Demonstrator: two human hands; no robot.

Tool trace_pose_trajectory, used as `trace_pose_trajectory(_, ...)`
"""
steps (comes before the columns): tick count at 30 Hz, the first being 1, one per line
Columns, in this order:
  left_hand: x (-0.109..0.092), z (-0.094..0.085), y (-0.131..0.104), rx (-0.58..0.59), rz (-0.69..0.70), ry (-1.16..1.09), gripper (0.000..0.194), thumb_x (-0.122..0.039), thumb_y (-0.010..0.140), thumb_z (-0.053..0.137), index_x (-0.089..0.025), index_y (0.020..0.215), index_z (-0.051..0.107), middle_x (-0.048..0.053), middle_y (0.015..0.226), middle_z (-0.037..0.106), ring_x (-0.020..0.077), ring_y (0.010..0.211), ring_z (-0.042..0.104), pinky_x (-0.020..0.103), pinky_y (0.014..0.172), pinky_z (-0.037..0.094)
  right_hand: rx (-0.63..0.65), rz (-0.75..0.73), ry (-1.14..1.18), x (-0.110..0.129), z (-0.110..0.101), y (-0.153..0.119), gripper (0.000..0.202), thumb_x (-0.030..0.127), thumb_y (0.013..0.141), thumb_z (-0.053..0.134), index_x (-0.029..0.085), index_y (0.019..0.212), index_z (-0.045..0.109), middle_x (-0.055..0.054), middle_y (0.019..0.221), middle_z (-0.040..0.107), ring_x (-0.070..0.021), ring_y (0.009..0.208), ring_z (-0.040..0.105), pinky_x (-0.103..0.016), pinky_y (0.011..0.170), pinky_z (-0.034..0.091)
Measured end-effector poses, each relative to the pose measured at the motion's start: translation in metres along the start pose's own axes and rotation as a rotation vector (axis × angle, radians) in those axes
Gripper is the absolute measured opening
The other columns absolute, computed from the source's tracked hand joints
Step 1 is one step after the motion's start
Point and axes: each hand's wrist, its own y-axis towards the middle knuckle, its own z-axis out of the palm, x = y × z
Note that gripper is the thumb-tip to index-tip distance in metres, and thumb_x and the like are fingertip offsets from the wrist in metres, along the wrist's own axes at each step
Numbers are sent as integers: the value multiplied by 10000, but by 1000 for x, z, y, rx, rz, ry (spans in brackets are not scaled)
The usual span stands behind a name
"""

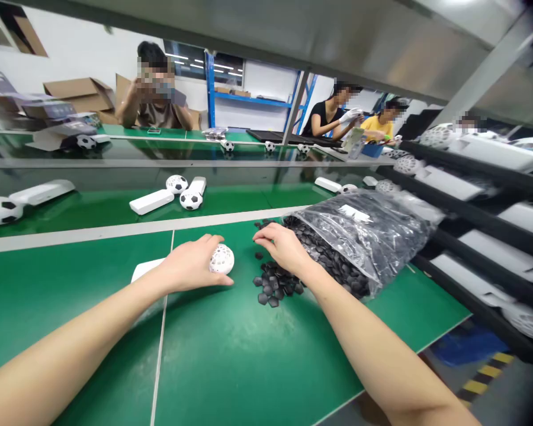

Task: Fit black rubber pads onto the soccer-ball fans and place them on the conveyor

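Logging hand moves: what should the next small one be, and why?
Probably bring the right hand left to the white ball: it seems to pinch a small black piece, the left hand curls around the ball, and the ball's visible side shows no black patches, unlike the patched ball beyond.

The left hand and right hand are bare, as are both forearms, with smooth, slim outlines.

Your left forearm reaches in from the lower left, the left hand curved like a C, thumb apart from fingers; your right forearm slants from the lower right, the right hand's thumb and forefinger seemingly pinched.
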Motion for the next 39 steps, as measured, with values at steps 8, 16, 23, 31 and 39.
trace_pose_trajectory(8,2,5,-4,14,35,-212,937,-515,529,688,-193,1328,319,111,1290,436,290,1182,424,353,916,404,105,2,487,33,8,-13,26,209,797,564,191,796,581,7,759,600,-115,701,557,-237,637,448)
trace_pose_trajectory(16,-2,-5,-9,53,123,-324,689,-398,534,722,-247,1158,474,14,1098,587,224,942,573,263,706,449,26,-92,549,54,32,-25,46,209,724,672,212,707,629,-35,1023,478,-184,1040,471,-386,962,348)
trace_pose_trajectory(23,8,-3,-7,7,213,-365,689,-482,539,729,-277,1155,499,-13,1092,608,211,963,574,247,739,423,-39,0,580,60,42,-29,130,200,688,691,196,642,569,-37,1034,442,-193,1072,450,-397,984,330)
trace_pose_trajectory(31,3,2,-6,-2,110,-391,702,-479,468,760,-262,1087,510,-6,980,624,225,873,587,248,646,419,30,214,761,58,43,-24,434,241,593,742,223,921,458,-74,1276,412,-211,1115,483,-397,947,389)
trace_pose_trajectory(39,-3,3,-11,-57,63,-358,636,-478,513,728,-288,1081,515,-20,1017,626,223,909,587,264,676,431,104,167,768,58,46,-23,485,240,698,647,211,1126,421,-65,1131,554,-178,999,553,-305,784,471)
